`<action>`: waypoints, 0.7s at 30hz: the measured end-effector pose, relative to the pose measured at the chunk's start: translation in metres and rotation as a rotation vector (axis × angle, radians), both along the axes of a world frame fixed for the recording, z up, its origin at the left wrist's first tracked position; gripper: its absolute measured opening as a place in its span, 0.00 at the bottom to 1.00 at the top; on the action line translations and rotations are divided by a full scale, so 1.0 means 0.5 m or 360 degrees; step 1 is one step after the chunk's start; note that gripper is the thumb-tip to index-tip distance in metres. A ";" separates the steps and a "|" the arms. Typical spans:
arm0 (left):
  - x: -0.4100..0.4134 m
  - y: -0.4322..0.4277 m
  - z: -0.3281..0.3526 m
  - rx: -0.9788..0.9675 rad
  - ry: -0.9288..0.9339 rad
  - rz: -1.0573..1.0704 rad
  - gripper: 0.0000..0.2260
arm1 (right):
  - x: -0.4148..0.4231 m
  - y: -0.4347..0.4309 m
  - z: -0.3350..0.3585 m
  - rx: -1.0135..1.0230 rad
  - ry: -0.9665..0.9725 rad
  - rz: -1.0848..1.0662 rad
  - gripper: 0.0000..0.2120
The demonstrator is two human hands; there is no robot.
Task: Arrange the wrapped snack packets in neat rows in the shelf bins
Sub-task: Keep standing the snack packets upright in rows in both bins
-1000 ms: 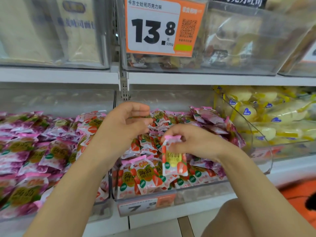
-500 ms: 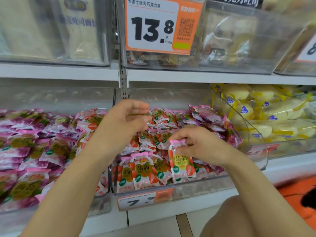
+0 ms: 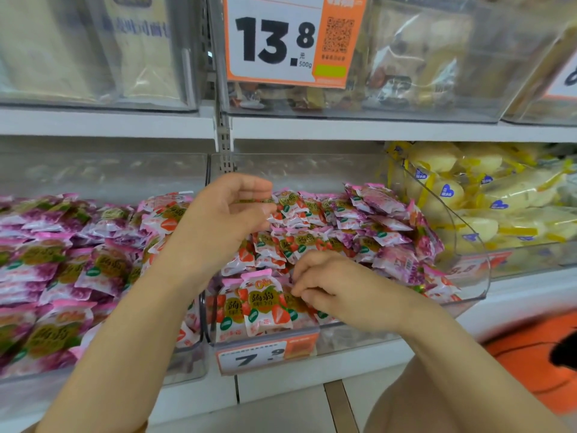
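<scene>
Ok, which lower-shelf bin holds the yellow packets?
The rightmost bin, beside the bin tagged 7.9: its packets are pale yellow with blue hearts, while the other two hold pink, red and purple ones.

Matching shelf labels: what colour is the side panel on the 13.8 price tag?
Orange; the price tag shows best in the head view.

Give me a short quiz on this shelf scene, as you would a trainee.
1. True or false: the price tag on the middle bin reads 13.8.
2. The bin to its right holds: A) yellow packets, B) purple packets, C) boxes.
3. Fill in: the right hand works at the middle bin's ___ row.
Key: 1 false, it reads 7.9; 2 A; 3 front.
</scene>
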State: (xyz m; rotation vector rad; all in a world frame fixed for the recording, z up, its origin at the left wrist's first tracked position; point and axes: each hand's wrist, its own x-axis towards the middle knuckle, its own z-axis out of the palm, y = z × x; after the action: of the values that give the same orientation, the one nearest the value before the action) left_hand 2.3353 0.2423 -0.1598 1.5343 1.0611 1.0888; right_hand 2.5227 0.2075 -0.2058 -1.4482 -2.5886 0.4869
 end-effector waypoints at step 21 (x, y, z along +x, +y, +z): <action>-0.060 -0.026 0.014 0.0174 -0.0333 0.0092 0.10 | -0.057 0.006 0.033 0.0014 0.0436 -0.0207 0.13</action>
State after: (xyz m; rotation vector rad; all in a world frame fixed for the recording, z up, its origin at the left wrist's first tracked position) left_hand 2.3051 0.2295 -0.1527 1.4448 0.9195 1.3350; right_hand 2.4945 0.2105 -0.1891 -1.4236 -2.2670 0.6084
